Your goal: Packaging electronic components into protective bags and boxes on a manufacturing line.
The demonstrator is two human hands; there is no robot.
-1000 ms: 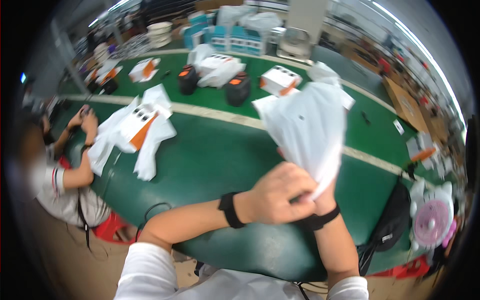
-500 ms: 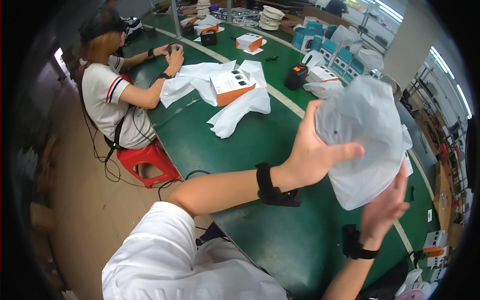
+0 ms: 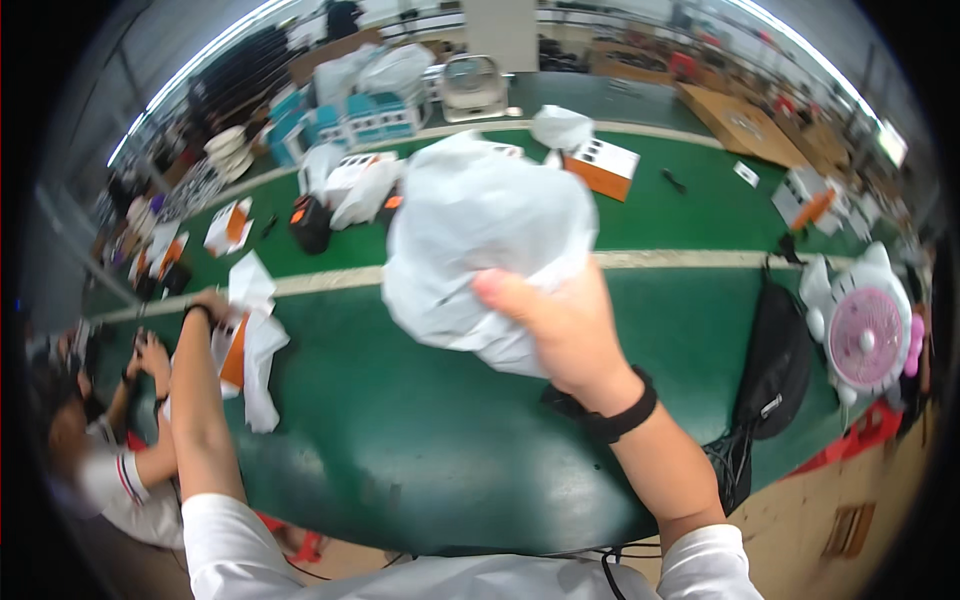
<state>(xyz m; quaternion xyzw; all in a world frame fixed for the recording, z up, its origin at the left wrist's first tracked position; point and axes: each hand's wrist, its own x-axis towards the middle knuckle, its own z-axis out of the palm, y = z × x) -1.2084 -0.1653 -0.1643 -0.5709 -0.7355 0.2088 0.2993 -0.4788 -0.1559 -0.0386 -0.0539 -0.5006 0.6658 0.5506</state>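
My right hand (image 3: 560, 330) is shut on a crumpled white plastic bag (image 3: 480, 240), held up over the green table (image 3: 420, 440). A black band sits on that wrist. My left arm stretches far out to the left, and my left hand (image 3: 205, 305) rests at an orange and white box (image 3: 235, 360) that lies half wrapped in white bag material. Blur hides whether its fingers grip the box or the wrap.
A seated co-worker (image 3: 90, 450) works at the table's left end. A black pouch (image 3: 775, 360) and a pink and white fan (image 3: 865, 330) lie at the right. More orange and white boxes (image 3: 600, 165), a black device (image 3: 310, 225) and blue and white cartons (image 3: 350, 120) stand further back.
My left hand has let go of the bag and reached out left to the boxed item. My right hand now holds the bag alone. The view has swung back toward the table's middle.
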